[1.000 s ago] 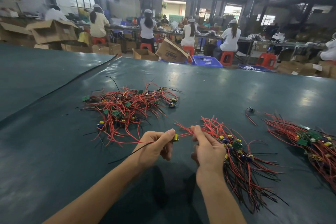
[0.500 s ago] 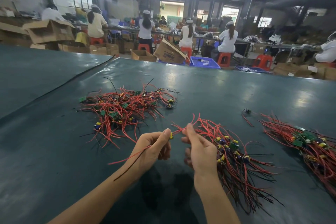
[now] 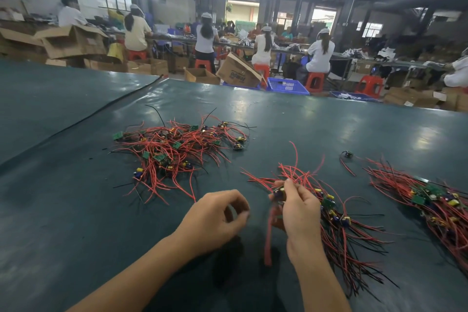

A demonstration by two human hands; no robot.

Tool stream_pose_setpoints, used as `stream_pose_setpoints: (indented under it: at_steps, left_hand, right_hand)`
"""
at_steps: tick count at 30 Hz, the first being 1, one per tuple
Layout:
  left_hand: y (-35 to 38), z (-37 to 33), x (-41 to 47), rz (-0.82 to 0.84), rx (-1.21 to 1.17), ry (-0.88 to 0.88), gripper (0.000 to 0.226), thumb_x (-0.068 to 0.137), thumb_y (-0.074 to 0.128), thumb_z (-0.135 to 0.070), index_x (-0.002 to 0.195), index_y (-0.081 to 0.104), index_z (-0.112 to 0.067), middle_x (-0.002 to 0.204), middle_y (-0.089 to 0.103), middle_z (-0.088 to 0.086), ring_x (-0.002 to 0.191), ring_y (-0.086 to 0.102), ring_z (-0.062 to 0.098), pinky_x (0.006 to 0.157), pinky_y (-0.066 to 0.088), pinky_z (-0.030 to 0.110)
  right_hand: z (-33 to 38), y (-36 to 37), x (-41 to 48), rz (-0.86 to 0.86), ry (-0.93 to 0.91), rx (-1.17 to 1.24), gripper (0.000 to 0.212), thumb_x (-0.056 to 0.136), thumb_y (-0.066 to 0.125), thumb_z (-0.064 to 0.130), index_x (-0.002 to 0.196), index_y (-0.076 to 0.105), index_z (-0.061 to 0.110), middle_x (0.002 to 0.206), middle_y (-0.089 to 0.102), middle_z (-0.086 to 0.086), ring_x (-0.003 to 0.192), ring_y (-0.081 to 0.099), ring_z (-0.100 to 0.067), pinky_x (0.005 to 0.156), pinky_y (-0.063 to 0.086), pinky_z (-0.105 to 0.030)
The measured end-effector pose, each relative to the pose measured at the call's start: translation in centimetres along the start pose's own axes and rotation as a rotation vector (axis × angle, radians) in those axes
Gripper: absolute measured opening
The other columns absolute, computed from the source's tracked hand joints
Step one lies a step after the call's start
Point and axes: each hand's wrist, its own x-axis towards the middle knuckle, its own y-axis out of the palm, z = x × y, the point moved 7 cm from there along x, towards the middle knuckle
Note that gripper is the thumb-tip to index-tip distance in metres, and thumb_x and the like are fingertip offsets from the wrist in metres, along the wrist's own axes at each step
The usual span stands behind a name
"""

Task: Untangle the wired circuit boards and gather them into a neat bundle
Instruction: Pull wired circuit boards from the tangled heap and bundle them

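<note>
A tangled pile of red-wired circuit boards (image 3: 177,149) lies on the dark green table (image 3: 63,223), ahead and to the left of my hands. My right hand (image 3: 300,213) pinches one small circuit board (image 3: 278,194) at its fingertips, and the board's red wires (image 3: 269,235) hang down blurred below it. Just right of that hand lies a gathered bundle (image 3: 339,230) of boards with the wires running one way. My left hand (image 3: 217,218) hovers beside it, fingers loosely curled with nothing in them.
A second gathered bundle (image 3: 430,202) lies at the far right, with one loose wired part (image 3: 347,155) beside it. A black seam (image 3: 101,111) crosses the table at left. Beyond the far edge are cardboard boxes (image 3: 238,72), blue crates and seated workers.
My left hand has let go of the board it pinched and drawn back left. My right hand now holds that board alone and has moved right over the gathered bundle.
</note>
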Motion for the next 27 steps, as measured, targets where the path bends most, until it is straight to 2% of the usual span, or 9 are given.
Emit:
stream_pose_setpoints:
  at_steps: [5,8,11,14,17,19,21,24,27]
  left_hand:
    - [-2.3,1.7,0.1,-0.171,0.366,-0.052,0.013,0.088,0.061,-0.031,0.099,0.063,-0.026,0.106,0.057,-0.013,0.094,0.057,0.009,0.08,0.048,0.03]
    - [-2.7,3.6,0.1,-0.149,0.576,-0.134,0.03,0.088,0.059,-0.037,0.115,0.061,-0.024,0.13,0.049,-0.004,0.117,0.048,0.02,0.097,0.04,0.035]
    - [-3.0,5.7,0.0,-0.091,0.689,-0.269,0.047,0.09,0.051,-0.047,0.133,0.05,-0.027,0.145,0.039,0.001,0.13,0.038,0.024,0.104,0.033,0.039]
    - [-3.6,7.7,0.0,-0.034,0.791,-0.387,0.057,0.093,0.037,-0.06,0.14,0.042,-0.029,0.151,0.035,0.001,0.136,0.031,0.024,0.109,0.029,0.041]
    - [-4.3,8.6,-0.1,-0.037,0.792,-0.452,0.06,0.093,0.03,-0.065,0.139,0.045,-0.029,0.152,0.038,0.001,0.136,0.036,0.027,0.11,0.027,0.045]
    - [-4.6,8.8,-0.1,-0.041,0.757,-0.466,0.06,0.094,0.028,-0.065,0.138,0.048,-0.029,0.153,0.038,0.001,0.132,0.044,0.028,0.109,0.027,0.045]
    - [-4.4,8.8,0.0,-0.024,0.725,-0.443,0.055,0.096,0.031,-0.061,0.136,0.051,-0.029,0.154,0.035,0.002,0.128,0.049,0.027,0.108,0.028,0.044]
    - [-4.6,8.4,0.0,-0.031,0.652,-0.384,0.044,0.098,0.041,-0.049,0.133,0.054,-0.026,0.152,0.039,0.003,0.126,0.052,0.024,0.106,0.031,0.039]
    - [-4.8,7.5,0.3,-0.056,0.545,-0.295,0.037,0.096,0.051,-0.036,0.128,0.059,-0.018,0.135,0.056,0.0,0.115,0.058,0.02,0.1,0.042,0.036]
  right_hand:
    - [1.1,-1.7,0.5,-0.022,-0.263,-0.697,0.043,0.101,0.049,0.036,0.07,0.06,0.01,0.056,0.056,0.004,0.053,0.05,-0.004,0.057,0.041,-0.024]
    - [0.2,-2.0,0.5,0.036,-0.208,-0.975,0.035,0.098,0.048,0.047,0.079,0.059,0.02,0.078,0.065,0.005,0.075,0.055,-0.018,0.067,0.041,-0.031]
    - [0.0,-2.1,0.4,0.024,-0.17,-1.099,0.028,0.095,0.051,0.05,0.097,0.064,0.026,0.094,0.067,0.005,0.081,0.051,-0.02,0.071,0.04,-0.031]
    - [0.9,-1.8,-0.1,-0.056,-0.262,-1.077,0.031,0.094,0.055,0.047,0.115,0.064,0.025,0.102,0.065,0.006,0.085,0.049,-0.016,0.071,0.036,-0.03]
    - [1.7,-0.1,-0.9,-0.008,-0.409,-0.723,0.022,0.092,0.065,0.033,0.11,0.069,0.021,0.093,0.067,0.008,0.088,0.062,-0.017,0.075,0.046,-0.029]
    - [0.8,1.6,-1.3,0.113,-0.3,-0.432,0.007,0.09,0.068,0.025,0.097,0.071,0.023,0.086,0.069,0.007,0.08,0.068,-0.022,0.072,0.057,-0.037]
    - [-0.8,3.5,-1.8,0.238,-0.152,-0.28,0.002,0.09,0.069,0.023,0.091,0.069,0.026,0.086,0.07,0.006,0.077,0.07,-0.016,0.069,0.06,-0.038]
    - [-2.9,4.8,-2.2,0.36,-0.067,-0.391,0.021,0.092,0.066,0.03,0.112,0.067,0.023,0.106,0.07,0.007,0.09,0.067,0.002,0.083,0.052,-0.017]
    - [-2.8,3.6,-1.6,0.268,-0.097,-0.577,0.04,0.095,0.06,0.035,0.131,0.058,0.017,0.127,0.063,0.003,0.115,0.059,-0.008,0.1,0.045,-0.024]
